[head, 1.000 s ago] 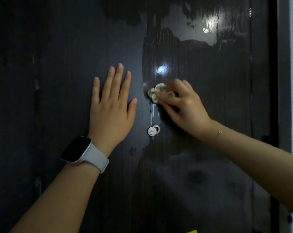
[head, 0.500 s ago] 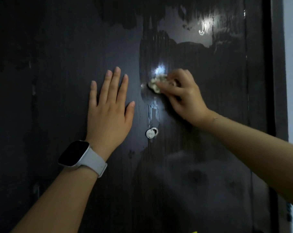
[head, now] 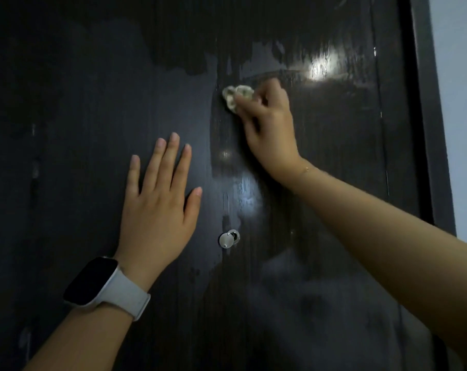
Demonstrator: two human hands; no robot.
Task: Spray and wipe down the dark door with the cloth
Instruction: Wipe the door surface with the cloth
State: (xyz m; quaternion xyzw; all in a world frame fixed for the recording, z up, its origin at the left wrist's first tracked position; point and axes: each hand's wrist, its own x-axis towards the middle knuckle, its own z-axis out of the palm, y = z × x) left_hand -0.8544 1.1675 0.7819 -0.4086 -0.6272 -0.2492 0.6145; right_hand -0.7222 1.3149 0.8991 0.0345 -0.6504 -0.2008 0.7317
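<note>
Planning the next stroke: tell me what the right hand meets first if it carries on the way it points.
The right hand points up-left along the door; only bare wet door shows ahead, so the way looks free.

Left wrist: smartwatch (head: 91, 281) with black rectangular screen, on pale grey band (head: 130, 298).
Right wrist: thin chain bracelet (head: 306, 168), one small gold bead visible.
Sleeves: both forearms bare up from the smartwatch.

Dim rm, pale wall (head: 459, 103) rt — dark frame (head: 427, 116)
</note>
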